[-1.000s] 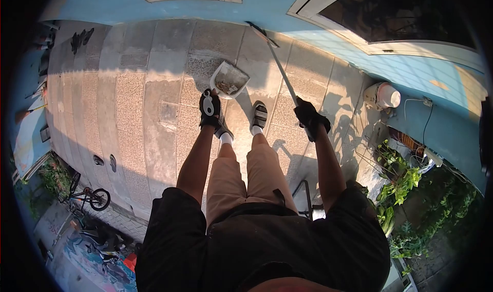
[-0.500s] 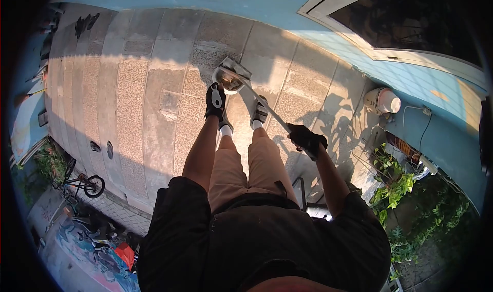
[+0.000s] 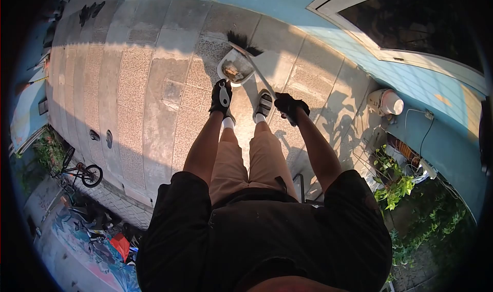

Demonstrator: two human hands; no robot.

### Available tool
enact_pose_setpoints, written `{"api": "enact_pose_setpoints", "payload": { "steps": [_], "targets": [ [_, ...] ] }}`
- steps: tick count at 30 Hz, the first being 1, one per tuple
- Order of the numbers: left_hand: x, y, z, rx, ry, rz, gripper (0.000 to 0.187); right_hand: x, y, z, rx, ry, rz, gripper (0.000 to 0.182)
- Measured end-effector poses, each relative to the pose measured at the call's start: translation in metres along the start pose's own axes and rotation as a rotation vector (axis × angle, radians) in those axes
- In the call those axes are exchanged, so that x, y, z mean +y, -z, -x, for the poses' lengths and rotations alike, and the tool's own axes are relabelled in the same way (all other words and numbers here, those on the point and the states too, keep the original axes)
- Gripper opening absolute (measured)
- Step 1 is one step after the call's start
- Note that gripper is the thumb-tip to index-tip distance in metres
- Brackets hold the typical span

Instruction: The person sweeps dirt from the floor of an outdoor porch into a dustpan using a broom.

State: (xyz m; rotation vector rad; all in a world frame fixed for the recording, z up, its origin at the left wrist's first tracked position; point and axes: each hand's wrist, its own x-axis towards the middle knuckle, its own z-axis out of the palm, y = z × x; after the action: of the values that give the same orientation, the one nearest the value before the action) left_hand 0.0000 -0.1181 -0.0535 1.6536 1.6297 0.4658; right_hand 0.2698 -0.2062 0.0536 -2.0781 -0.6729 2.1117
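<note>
A black glove covers my left hand point(image 3: 219, 100), which is closed round the short handle of a white dustpan point(image 3: 248, 77). Dry brownish debris point(image 3: 233, 73) lies in the pan, just ahead of my feet. My right hand point(image 3: 291, 107), also in a black glove, is wrapped round the long pale stick of a broom point(image 3: 261, 75). That stick slants up and left past the pan's right side. The broom's dark bristles point(image 3: 237, 38) fan out on the paving beyond the pan's far edge.
My sandalled feet point(image 3: 263, 105) stand close behind the dustpan. A white bucket point(image 3: 386, 103) is by the blue wall point(image 3: 447, 133) on the right, with leafy plants point(image 3: 395, 184) nearby. At left are loose shoes point(image 3: 109, 138) and a bicycle point(image 3: 84, 174).
The broom head has moved from over the dustpan to the ground beyond its far edge. My right hand has gone forward and left; my left hand and the pan have shifted slightly.
</note>
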Motion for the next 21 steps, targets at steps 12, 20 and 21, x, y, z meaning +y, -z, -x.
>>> {"api": "enact_pose_setpoints", "payload": {
  "steps": [12, 20, 21],
  "targets": [
    [-0.012, 0.047, 0.002, 0.033, 0.27, 0.432, 0.026, 0.053, -0.002, 0.171, -0.11, 0.134, -0.558, 0.053],
    [0.025, 0.169, 0.051, 0.021, 0.128, 0.345, 0.024, 0.068, -0.066, 0.203, 0.203, 0.173, -0.602, 0.05],
    [0.024, 0.177, 0.054, 0.017, 0.116, 0.34, 0.024, 0.064, -0.077, 0.205, 0.206, 0.18, -0.613, 0.05]
  ]
}}
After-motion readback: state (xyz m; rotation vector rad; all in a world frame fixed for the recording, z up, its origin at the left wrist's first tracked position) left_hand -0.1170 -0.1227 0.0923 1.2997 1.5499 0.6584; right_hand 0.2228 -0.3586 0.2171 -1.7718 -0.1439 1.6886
